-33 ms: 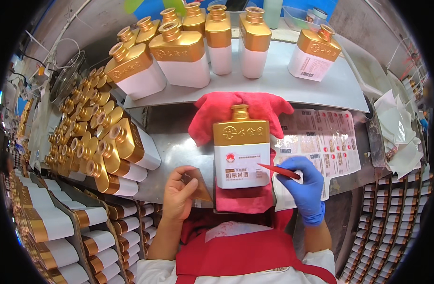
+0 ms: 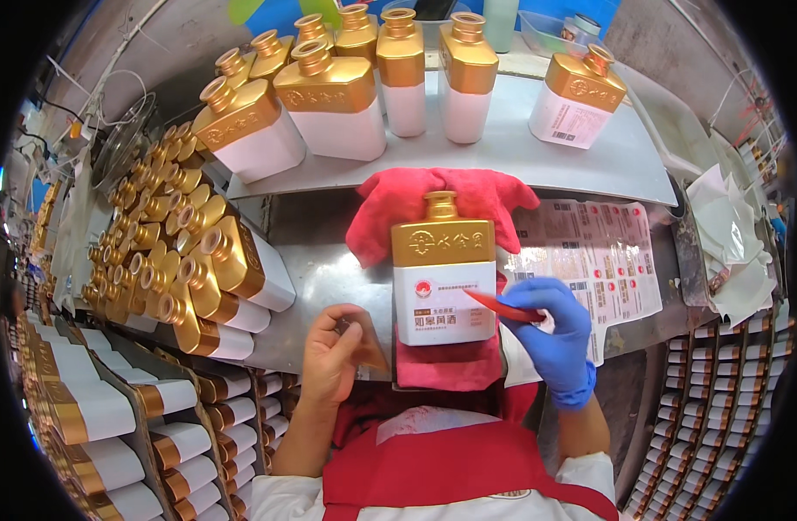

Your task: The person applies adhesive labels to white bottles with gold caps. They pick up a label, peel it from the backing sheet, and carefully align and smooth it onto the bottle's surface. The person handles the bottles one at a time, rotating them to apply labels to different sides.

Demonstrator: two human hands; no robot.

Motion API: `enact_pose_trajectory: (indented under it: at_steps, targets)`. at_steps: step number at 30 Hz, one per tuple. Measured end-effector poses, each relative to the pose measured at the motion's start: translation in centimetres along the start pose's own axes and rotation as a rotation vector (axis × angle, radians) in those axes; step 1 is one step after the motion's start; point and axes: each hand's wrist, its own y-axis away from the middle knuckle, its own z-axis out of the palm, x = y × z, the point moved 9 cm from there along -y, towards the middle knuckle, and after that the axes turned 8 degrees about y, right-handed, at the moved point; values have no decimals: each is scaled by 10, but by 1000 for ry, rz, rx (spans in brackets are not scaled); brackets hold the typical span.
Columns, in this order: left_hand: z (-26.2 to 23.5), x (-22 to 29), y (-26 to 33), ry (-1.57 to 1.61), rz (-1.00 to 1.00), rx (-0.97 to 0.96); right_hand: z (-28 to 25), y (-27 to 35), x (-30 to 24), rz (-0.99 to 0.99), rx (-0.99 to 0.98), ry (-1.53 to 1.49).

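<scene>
A white bottle with a gold shoulder and neck (image 2: 443, 269) lies on a red cloth (image 2: 381, 217), printed face up and neck pointing away from the person. The cloth bunches behind the neck and shows again below the base.

The left hand (image 2: 329, 352) is bare, just beside the bottle's lower left edge, its thumb and fingers pinched on a thin brownish card (image 2: 370, 349) (see-through, by the look of it). The right hand (image 2: 555, 343) wears a blue glove and is at the bottle's lower right, its fingers closed around a slim red pointed tool (image 2: 502, 306). The tool's tip is over the right half of the printed face — whether it touches the surface, I cannot tell.

Right of the bottle, a sheet of printed labels (image 2: 628, 260) spreads over the metal table (image 2: 320, 234), partly behind the glove. On the grey shelf (image 2: 502, 165) beyond, a group of similar bottles (image 2: 329, 95) stands at left and centre, and a lone bottle (image 2: 581, 97) stands apart at right. More bottles (image 2: 233, 260) lie piled at the left — necks pointing mostly up and leftward.
</scene>
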Motion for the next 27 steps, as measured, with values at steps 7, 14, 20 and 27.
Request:
enact_pose_trajectory:
  at_steps: [7,14,20,27]
  targets:
    - [-7,2,0,-117,38,66,46,-35,-59,-573,-56,361]
    - [-32,9,0,-182,185,164,62,57,-40,-459,-316,366]
    - [-15,0,-6,-199,188,134,5,37,-7,207,197,53]
    - [-26,-8,-15,-109,1,90,18,40,15,305,143,-153]
